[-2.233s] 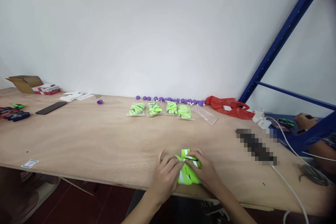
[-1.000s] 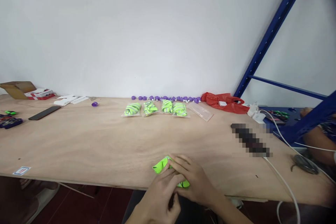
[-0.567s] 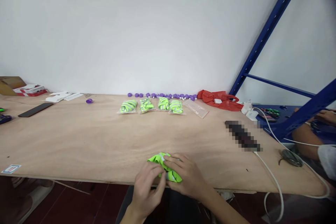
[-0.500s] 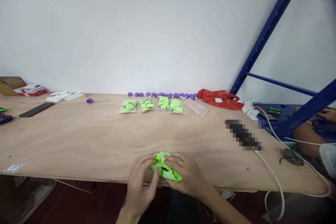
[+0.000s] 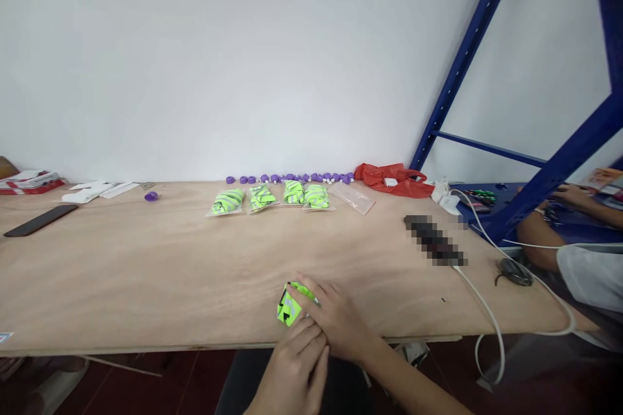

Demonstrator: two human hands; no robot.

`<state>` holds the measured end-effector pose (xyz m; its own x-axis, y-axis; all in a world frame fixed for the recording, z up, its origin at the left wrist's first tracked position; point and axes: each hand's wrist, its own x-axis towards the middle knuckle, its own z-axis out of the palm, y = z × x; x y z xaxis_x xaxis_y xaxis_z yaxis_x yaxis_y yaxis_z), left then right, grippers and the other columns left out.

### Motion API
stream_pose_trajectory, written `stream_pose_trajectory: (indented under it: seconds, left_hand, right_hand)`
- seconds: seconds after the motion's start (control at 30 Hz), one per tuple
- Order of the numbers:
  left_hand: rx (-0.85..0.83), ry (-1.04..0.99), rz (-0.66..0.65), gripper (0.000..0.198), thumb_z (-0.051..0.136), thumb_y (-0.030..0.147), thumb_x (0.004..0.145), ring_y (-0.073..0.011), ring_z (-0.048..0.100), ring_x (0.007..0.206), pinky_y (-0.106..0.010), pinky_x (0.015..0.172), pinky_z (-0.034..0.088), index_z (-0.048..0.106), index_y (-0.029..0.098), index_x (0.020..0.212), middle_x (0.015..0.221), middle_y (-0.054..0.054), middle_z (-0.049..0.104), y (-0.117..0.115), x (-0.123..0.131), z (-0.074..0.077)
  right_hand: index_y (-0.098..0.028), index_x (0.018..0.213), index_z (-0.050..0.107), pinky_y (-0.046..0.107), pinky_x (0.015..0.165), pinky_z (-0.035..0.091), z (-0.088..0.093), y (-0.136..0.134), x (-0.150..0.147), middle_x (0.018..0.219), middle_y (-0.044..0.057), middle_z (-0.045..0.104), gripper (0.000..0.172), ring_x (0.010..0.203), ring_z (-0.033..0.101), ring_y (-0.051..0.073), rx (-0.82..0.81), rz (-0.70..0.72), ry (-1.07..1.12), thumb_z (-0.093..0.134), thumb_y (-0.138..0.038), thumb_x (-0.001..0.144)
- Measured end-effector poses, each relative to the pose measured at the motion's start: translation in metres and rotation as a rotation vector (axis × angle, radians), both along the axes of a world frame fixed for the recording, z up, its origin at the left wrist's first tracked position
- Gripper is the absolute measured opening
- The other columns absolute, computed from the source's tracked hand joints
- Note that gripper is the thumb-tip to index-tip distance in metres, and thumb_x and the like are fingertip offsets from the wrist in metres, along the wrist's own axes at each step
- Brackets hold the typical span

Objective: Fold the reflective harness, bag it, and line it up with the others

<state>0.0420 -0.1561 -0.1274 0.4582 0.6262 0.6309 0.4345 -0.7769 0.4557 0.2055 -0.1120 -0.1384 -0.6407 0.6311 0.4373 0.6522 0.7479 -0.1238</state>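
A folded bundle of neon yellow-green reflective strap (image 5: 288,308) with silver bands lies at the table's near edge. My right hand (image 5: 338,321) is closed over its right side, fingers laid across the top. My left hand (image 5: 296,366) is at the near side, its fingers curled against the bundle and touching my right hand. Part of the bundle is hidden under both hands. Farther back, several clear bags (image 5: 226,201) hold similar folded neon straps in a row. Beside them lies a flat clear plastic bag (image 5: 354,198).
Small purple rolls (image 5: 250,179) line the wall, with another purple piece (image 5: 151,196) farther left. A red plastic bag (image 5: 394,180) sits back right. A pixelated dark object (image 5: 435,241) has a white cable (image 5: 481,305). Blue shelf posts (image 5: 457,58) rise at right, near another person's arm (image 5: 538,240).
My left hand has shifted from the bundle's left side to its near side, close to my right hand. The bundle looks more compact. The view has turned slightly right.
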Motion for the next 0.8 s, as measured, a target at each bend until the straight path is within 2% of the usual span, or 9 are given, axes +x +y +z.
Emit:
stream_pose_trajectory:
  seconds: [0.1,0.2,0.27,0.33,0.43,0.53,0.6,0.67,0.8]
  left_hand:
    - [-0.103,-0.107,-0.081,0.029,0.044,0.005,0.091,-0.0188,0.071,0.079,-0.031,0.078,0.062,0.071,0.017,0.091,0.083,-0.009,0.074,-0.001,0.009,0.009]
    - [-0.109,-0.198,-0.13,0.025,0.048,0.004,0.091,-0.0183,0.072,0.08,-0.029,0.078,0.061,0.07,0.017,0.09,0.083,-0.008,0.074,0.003,-0.001,0.01]
    - [-0.073,-0.276,-0.115,0.025,0.049,0.004,0.09,-0.0185,0.072,0.083,-0.029,0.081,0.06,0.07,0.018,0.091,0.083,-0.007,0.074,0.006,-0.013,0.004]
    - [-0.079,-0.354,-0.006,0.023,0.052,0.007,0.091,-0.0195,0.071,0.089,-0.032,0.086,0.059,0.07,0.02,0.094,0.088,-0.006,0.074,0.008,-0.022,-0.005]
    - [-0.256,-0.537,0.227,0.026,0.061,0.02,0.091,-0.024,0.065,0.115,-0.036,0.098,0.055,0.066,0.023,0.117,0.12,-0.01,0.069,0.011,-0.022,-0.024]
    - [-0.565,-0.857,0.265,0.05,0.061,0.039,0.093,-0.0265,0.054,0.132,-0.038,0.102,0.052,0.048,0.026,0.139,0.145,-0.013,0.053,0.016,-0.003,-0.041]
    - [-0.733,-1.023,0.196,0.055,0.055,0.051,0.094,-0.0265,0.056,0.131,-0.039,0.101,0.053,0.042,0.027,0.143,0.146,-0.014,0.053,0.022,0.013,-0.047]
    - [-0.823,-1.086,0.134,0.064,0.058,0.059,0.089,-0.0282,0.06,0.125,-0.04,0.1,0.053,0.045,0.024,0.141,0.138,-0.015,0.06,0.029,0.024,-0.049]
    - [-0.774,-1.132,0.22,0.071,0.078,0.057,0.071,-0.0301,0.07,0.106,-0.038,0.09,0.058,0.057,0.017,0.126,0.116,-0.014,0.071,0.037,0.037,-0.039]
  right_hand:
    - [-0.026,0.139,0.054,0.041,0.098,0.045,0.002,-0.001,0.0,0.147,0.008,0.053,0.057,0.118,0.056,0.028,-0.084,-0.011,-0.024,0.064,-0.026,0.083]
    - [-0.025,0.133,0.059,0.041,0.097,0.044,-0.001,-0.001,-0.002,0.139,0.009,0.06,0.053,0.115,0.057,0.028,-0.106,-0.034,0.01,0.068,-0.03,0.081]
    - [-0.025,0.129,0.061,0.041,0.094,0.046,-0.004,0.0,-0.003,0.131,0.009,0.065,0.05,0.111,0.059,0.028,-0.091,-0.036,0.065,0.07,-0.034,0.08]
    - [-0.024,0.124,0.065,0.04,0.092,0.049,-0.006,0.002,-0.004,0.123,0.01,0.069,0.047,0.106,0.062,0.027,-0.065,-0.031,0.152,0.072,-0.036,0.079]
    - [-0.023,0.117,0.068,0.037,0.09,0.054,-0.004,0.007,-0.004,0.114,0.009,0.072,0.04,0.103,0.067,0.024,-0.067,-0.049,0.371,0.07,-0.025,0.077]
    - [-0.023,0.115,0.069,0.034,0.089,0.057,0.002,0.007,-0.007,0.112,0.009,0.073,0.041,0.102,0.07,0.023,-0.144,-0.102,0.693,0.066,-0.016,0.075]
    - [-0.022,0.114,0.07,0.035,0.09,0.058,0.007,0.004,-0.011,0.11,0.009,0.074,0.038,0.101,0.071,0.023,-0.233,-0.1,0.903,0.067,-0.017,0.076]
    - [-0.021,0.11,0.072,0.038,0.093,0.058,0.011,-0.003,-0.016,0.112,0.011,0.074,0.032,0.105,0.07,0.025,-0.326,-0.069,1.073,0.068,-0.025,0.079]
    - [-0.019,0.114,0.072,0.042,0.1,0.055,0.014,-0.018,-0.025,0.128,0.014,0.068,0.036,0.119,0.065,0.029,-0.4,-0.06,1.268,0.062,-0.043,0.09]
